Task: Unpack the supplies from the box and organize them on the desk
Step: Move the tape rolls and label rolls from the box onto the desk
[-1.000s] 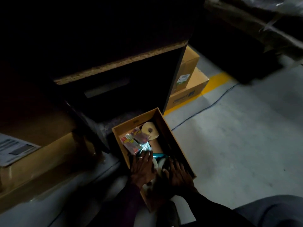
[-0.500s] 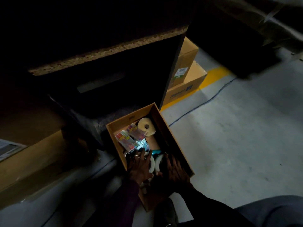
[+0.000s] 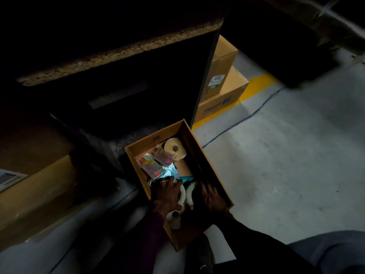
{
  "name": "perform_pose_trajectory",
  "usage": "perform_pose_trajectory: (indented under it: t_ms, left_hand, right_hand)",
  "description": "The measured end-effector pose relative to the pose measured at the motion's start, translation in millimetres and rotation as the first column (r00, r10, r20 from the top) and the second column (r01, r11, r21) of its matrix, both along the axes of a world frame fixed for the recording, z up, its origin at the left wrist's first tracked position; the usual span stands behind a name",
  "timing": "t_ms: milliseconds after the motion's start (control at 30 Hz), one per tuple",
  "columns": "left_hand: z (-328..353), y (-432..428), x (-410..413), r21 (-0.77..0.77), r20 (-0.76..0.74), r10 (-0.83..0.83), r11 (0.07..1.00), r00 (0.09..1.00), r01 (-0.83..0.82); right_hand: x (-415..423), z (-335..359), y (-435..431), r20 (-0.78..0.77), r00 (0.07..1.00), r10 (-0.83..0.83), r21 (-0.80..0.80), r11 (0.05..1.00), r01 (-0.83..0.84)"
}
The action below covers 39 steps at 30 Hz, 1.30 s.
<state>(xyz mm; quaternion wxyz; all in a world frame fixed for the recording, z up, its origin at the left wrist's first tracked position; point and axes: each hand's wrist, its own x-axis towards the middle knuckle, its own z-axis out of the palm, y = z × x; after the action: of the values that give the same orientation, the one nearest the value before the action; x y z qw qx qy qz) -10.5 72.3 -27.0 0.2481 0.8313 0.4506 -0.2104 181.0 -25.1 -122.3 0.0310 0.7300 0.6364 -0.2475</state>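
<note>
Supplies sit in an open cardboard box [image 3: 197, 153] on the grey floor [image 3: 286, 165], just beside a dark desk [image 3: 122, 54] whose pale chipboard edge shows above it. At the far end lies a cream tape roll [image 3: 175, 148], next to it a pair of shiny, colourful packets [image 3: 153, 163], and nearer the person a teal item [image 3: 186, 179] and two white rolls [image 3: 187, 193]. Both hands are inside the near end: the left hand [image 3: 167, 194] lies flat with fingers spread over one white roll, the right hand [image 3: 212, 197] rests spread beside the other, and in this dim light I cannot tell whether either has closed on anything. The likely trouble is a poor hold: the rolls are round and smooth, so a flat palm or a loose pinch could let one slip and roll off across the floor or under the desk. The glossy packets look slippery and could slide out if several things are lifted at once. The box stands close to the desk's edge, so a hasty lift in the gloom could knock a hand or load against it.
</note>
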Motion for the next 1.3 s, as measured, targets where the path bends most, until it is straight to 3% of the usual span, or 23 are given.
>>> perform_pose_trajectory:
  t_ms: [133, 500, 700, 933, 1200, 1300]
  left_hand:
    - [-2, 3, 0, -0.03, -0.002, -0.004, 1.0, 1.0, 0.004]
    - [4, 6, -2, 0.039, 0.096, -0.035, 0.999, 0.995, 0.031]
    - [30, 28, -1, 0.12, 0.135, -0.115, 0.988, 0.984, 0.099]
    - [101, 42, -8, 0.168, 0.222, -0.137, 0.981, 0.965, 0.1]
    - [230, 23, -42, 0.273, 0.242, -0.087, 0.962, 0.966, 0.019]
    - [286, 8, -64, 0.333, 0.25, -0.057, 0.942, 0.966, -0.03]
  right_hand:
    - [0, 18, 3, 0.061, 0.996, 0.065, -0.039, 0.997, -0.062]
    - [-7, 45, 6, 0.153, 0.983, 0.098, 0.07, 0.991, -0.11]
    - [-13, 74, 2, 0.122, 0.99, 0.067, 0.306, 0.947, -0.102]
    - [-12, 142, 3, -0.114, 0.993, 0.034, 0.361, 0.933, 0.009]
    - [-10, 269, 35, -0.182, 0.977, 0.107, 0.46, 0.888, -0.012]
    - [-20, 321, 44, -0.212, 0.956, 0.204, 0.534, 0.843, -0.061]
